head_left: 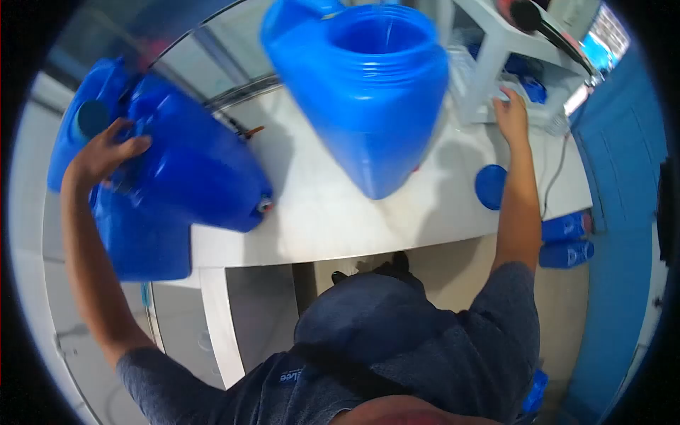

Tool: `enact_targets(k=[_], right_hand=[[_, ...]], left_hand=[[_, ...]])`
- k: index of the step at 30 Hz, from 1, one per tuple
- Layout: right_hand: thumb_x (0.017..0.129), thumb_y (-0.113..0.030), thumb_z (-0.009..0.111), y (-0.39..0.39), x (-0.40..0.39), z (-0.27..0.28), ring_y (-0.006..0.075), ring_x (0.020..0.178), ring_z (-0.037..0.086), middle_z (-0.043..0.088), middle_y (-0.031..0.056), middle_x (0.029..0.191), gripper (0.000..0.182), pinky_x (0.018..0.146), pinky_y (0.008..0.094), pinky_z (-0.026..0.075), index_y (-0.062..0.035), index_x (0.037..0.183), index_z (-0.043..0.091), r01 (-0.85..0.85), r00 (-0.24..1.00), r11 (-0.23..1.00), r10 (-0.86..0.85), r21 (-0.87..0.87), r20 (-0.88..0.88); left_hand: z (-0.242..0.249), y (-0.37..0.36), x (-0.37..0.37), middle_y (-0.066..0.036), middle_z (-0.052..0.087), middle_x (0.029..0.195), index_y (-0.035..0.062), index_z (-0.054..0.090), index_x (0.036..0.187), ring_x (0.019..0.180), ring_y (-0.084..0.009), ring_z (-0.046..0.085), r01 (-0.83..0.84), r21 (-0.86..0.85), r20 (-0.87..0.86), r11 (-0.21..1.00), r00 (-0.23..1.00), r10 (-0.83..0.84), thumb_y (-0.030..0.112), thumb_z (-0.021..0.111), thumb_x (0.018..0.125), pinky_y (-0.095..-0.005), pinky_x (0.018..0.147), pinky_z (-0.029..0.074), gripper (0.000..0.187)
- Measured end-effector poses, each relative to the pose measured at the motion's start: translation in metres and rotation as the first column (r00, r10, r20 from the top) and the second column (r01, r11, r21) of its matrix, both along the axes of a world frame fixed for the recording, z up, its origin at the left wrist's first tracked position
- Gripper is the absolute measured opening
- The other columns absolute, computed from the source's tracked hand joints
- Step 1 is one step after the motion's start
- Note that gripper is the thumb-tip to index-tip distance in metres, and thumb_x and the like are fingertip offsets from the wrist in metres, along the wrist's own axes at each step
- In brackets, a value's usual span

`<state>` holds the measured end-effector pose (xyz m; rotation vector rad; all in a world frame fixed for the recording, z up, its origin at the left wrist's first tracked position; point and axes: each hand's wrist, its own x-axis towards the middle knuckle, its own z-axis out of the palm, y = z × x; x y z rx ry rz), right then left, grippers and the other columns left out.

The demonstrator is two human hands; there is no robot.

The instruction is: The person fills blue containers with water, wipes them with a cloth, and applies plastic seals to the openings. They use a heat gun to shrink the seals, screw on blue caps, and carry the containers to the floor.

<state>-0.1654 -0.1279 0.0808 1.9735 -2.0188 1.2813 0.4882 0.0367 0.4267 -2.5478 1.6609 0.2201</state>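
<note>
At the left, my left hand (106, 152) rests at the top of a tilted blue jug (191, 156), fingers bent around its handle area; the palm side is hidden. A capped blue container (71, 142) stands just behind that hand. In the middle, a large open blue container (375, 106) stands on the white counter (319, 230), a thin clear stream showing in its mouth. My right hand (511, 110) is stretched to the white shelf unit (489, 71) at the right, thumb and fingers apart, near the shelf edge. A round blue lid (490, 187) lies on the counter beside my right forearm.
Another blue container (145, 241) sits at the counter's left end. Blue bottles (567, 253) are at the lower right, beside a blue wall (623, 163). A cable (556, 177) runs down the right side of the counter. A dark-handled object (549, 28) is at the upper right.
</note>
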Motion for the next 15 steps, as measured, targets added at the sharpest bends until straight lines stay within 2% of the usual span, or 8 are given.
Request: enact_targets(k=[2,4,6,10,11,13,14,15], right_hand=[[0.089,-0.021,0.065,-0.018,-0.018,0.011,0.0361,0.108,0.06,0.062,0.0216,0.119,0.035,0.093,0.0418,0.05,-0.0039,0.12,0.063,0.011,0.999,0.999,-0.013,0.043,0.046],[0.089,-0.022,0.063,-0.044,-0.029,0.012,0.0378,0.104,0.062,0.064,0.0229,0.112,0.033,0.091,0.044,0.051,-0.0034,0.116,0.065,0.007,0.976,0.993,-0.032,-0.117,-0.216],[0.087,-0.022,0.063,-0.061,-0.035,0.018,0.0381,0.104,0.062,0.065,0.0228,0.111,0.032,0.09,0.0443,0.051,-0.0039,0.114,0.066,0.023,0.95,1.0,-0.027,-0.018,-0.311],[0.083,-0.027,0.064,-0.114,-0.03,0.015,0.0386,0.107,0.063,0.067,0.0208,0.115,0.037,0.095,0.0473,0.048,-0.0081,0.115,0.068,0.111,0.862,0.933,0.082,0.344,-0.5],[0.083,-0.028,0.064,-0.119,-0.028,0.011,0.0383,0.108,0.063,0.067,0.0208,0.117,0.039,0.095,0.0479,0.048,-0.0087,0.116,0.068,0.079,0.863,0.939,0.104,0.336,-0.494],[0.084,-0.032,0.062,-0.14,-0.031,-0.006,0.0365,0.115,0.06,0.064,0.0199,0.124,0.046,0.101,0.0514,0.043,-0.0109,0.124,0.064,0.014,0.855,0.947,0.155,0.321,-0.495],[0.085,-0.035,0.06,-0.147,-0.034,-0.014,0.035,0.121,0.057,0.061,0.0191,0.13,0.051,0.105,0.0544,0.039,-0.0124,0.131,0.06,-0.012,0.847,0.949,0.178,0.316,-0.501],[0.085,-0.035,0.06,-0.145,-0.033,-0.014,0.035,0.121,0.057,0.061,0.0191,0.13,0.051,0.105,0.0544,0.039,-0.0124,0.131,0.06,-0.021,0.849,0.951,0.179,0.308,-0.496]], left_hand=[[-0.002,-0.004,-0.004,-0.029,0.046,0.143,0.015,0.04,0.15,0.126,-0.0501,0.051,-0.077,-0.009,0.032,0.997,0.997,0.077,0.073,0.071,0.064,-0.0648,0.085,0.054,0.108],[-0.005,-0.014,-0.004,-0.029,0.045,0.144,0.0156,0.039,0.15,0.126,-0.05,0.05,-0.11,0.005,0.041,0.994,0.993,0.11,0.073,0.07,0.064,-0.065,0.085,0.054,0.107],[0.003,-0.009,-0.012,-0.027,0.044,0.146,0.0186,0.037,0.151,0.128,-0.0475,0.049,-0.2,0.043,-0.019,0.979,0.979,0.201,0.063,0.075,0.065,-0.064,0.088,0.053,0.104],[0.008,-0.004,-0.001,-0.023,0.045,0.145,0.0218,0.039,0.149,0.135,-0.0435,0.042,0.132,0.104,-0.131,0.986,0.984,-0.118,0.038,0.078,0.063,-0.0576,0.109,0.037,0.096],[0.007,0.001,-0.006,-0.022,0.043,0.147,0.0213,0.04,0.148,0.139,-0.0409,0.037,0.12,0.113,-0.072,0.986,0.991,-0.112,0.039,0.076,0.064,-0.0566,0.113,0.031,0.093],[0.001,0.004,-0.005,-0.009,0.054,0.126,0.0173,0.047,0.14,0.122,-0.0258,0.048,0.038,-0.009,-0.284,0.999,0.958,-0.039,0.037,0.069,0.074,-0.0399,0.106,0.036,0.072],[-0.002,0.004,-0.005,-0.009,0.054,0.126,0.0173,0.047,0.14,0.122,-0.0258,0.048,0.025,-0.02,-0.276,0.999,0.961,-0.03,0.037,0.069,0.074,-0.0399,0.106,0.036,0.072],[-0.006,0.002,-0.005,-0.005,0.054,0.121,0.0163,0.052,0.132,0.12,-0.0224,0.047,0.028,-0.09,-0.313,0.996,0.948,-0.055,0.038,0.065,0.079,-0.037,0.107,0.033,0.059]])
